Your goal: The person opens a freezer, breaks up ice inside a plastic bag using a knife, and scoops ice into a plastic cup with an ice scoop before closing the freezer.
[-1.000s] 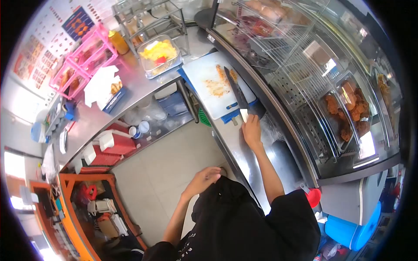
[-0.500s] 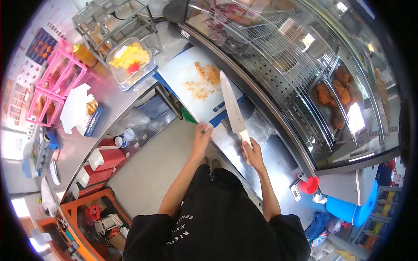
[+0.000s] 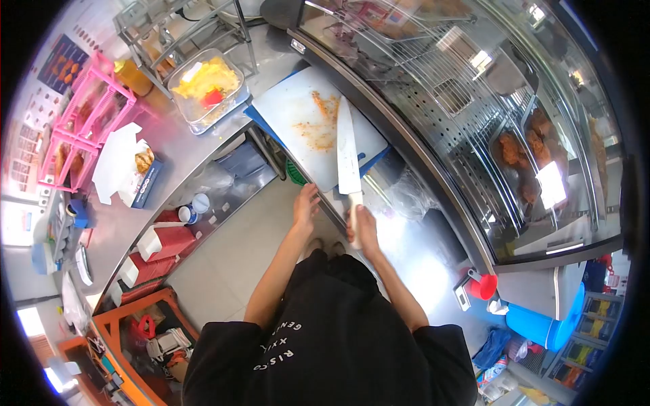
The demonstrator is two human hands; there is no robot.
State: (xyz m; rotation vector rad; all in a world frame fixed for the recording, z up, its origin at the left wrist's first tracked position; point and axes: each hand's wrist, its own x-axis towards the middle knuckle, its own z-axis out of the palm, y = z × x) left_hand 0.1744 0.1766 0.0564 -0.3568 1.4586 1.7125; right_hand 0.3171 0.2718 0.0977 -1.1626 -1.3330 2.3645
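Observation:
A large knife with a broad steel blade and white handle is in my right hand, its fingers wrapped round the handle. The blade points away from me, over the right part of a white cutting board smeared with orange-brown crumbs. Whether the blade touches the board I cannot tell. My left hand is beside the counter's near edge, just below the board's near corner, fingers loosely apart and holding nothing. Blue material shows under the board's right edge.
A glass display case with fried chicken borders the counter on the right. To the left are a clear tub of yellow food, an open takeaway box and pink racks. A red cup stands at lower right.
The knife and my right hand have shifted left, with the blade turned more upright in view. My left hand has moved slightly left from the board's corner and its fingers have opened.

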